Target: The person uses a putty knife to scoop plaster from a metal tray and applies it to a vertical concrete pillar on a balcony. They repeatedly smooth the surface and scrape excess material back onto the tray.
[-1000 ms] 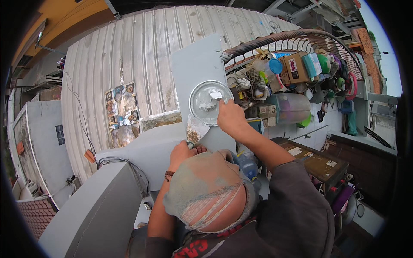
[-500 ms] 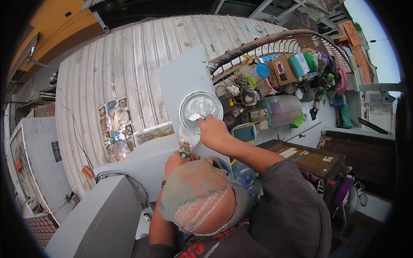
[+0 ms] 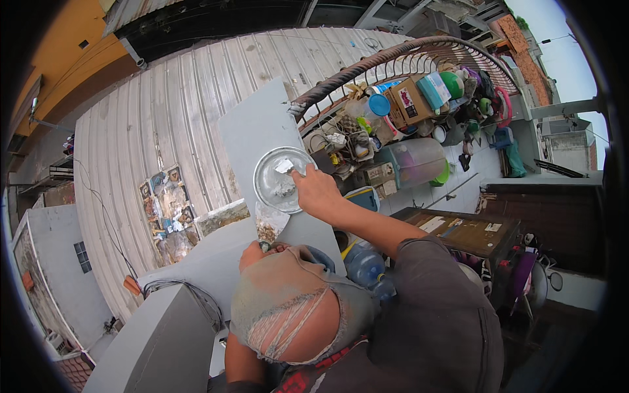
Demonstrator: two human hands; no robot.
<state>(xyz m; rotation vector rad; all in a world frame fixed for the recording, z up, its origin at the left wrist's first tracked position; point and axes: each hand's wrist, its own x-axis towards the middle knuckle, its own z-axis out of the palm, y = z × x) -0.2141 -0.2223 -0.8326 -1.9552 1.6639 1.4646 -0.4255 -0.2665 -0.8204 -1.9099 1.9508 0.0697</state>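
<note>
A round metal lid [image 3: 265,178] lies on the light grey ledge [image 3: 252,124] in front of me, with a lump of grey-white paste [image 3: 284,190] on it. My right hand [image 3: 319,192] is closed round a small putty knife [image 3: 285,168], whose white-smeared blade is over the lid. Nearer to me, my left hand [image 3: 249,255] grips a wide scraper [image 3: 269,224] by its handle. The scraper's blade is stained brown and white, and its tip comes up to the lid's near rim. My knee in torn jeans [image 3: 295,308] hides part of my left arm.
Left of the ledge spreads a corrugated metal roof [image 3: 196,105]. A curved railing [image 3: 386,57] bounds a balcony crowded with boxes, tubs and a clear plastic bin [image 3: 414,161]. A water bottle [image 3: 367,267] and a wooden cabinet [image 3: 458,234] stand to my right.
My right hand has shifted the putty knife toward the far part of the lid, and a paste lump now shows below the blade. The whole view has moved slightly.
</note>
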